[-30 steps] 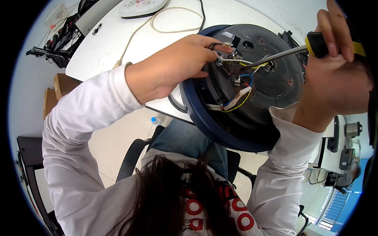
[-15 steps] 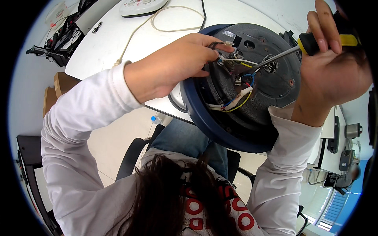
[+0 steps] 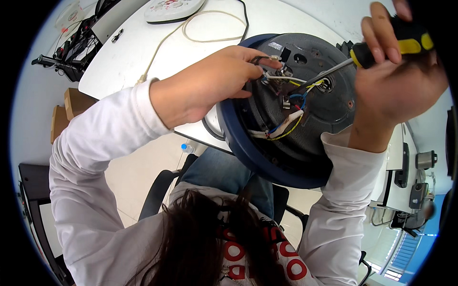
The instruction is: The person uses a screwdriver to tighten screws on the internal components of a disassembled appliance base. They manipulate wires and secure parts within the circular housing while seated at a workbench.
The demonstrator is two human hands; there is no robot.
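Note:
A round appliance base [image 3: 329,107], with grey speckled metal and a dark-blue outer rim [image 3: 253,155], lies tilted before me, its wiring exposed. My left hand [image 3: 214,78] reaches in at its left side. Thumb and fingers close around a small part near the metal terminals; the fingers hide what they grip. Against the index finger lies a dark wire ending in a clear-sleeved connector [image 3: 275,58]. My right hand [image 3: 398,76] grips the black-and-yellow handle of a screwdriver [image 3: 329,71]. The shaft slants down left to the terminals, among white, blue and yellow wires [image 3: 304,100]; its tip is hard to see.
The base rests by the edge of a white table [image 3: 129,66]. A beige cable [image 3: 191,33] loops behind it, near a white device [image 3: 174,9]. Cardboard boxes [image 3: 71,107] stand at left. A blue-capped bottle [image 3: 187,148] is on the floor.
The right hand and screwdriver have moved slightly left and down, the shaft still reaching the terminals. The base has shifted a little left and down. My left hand keeps its grip.

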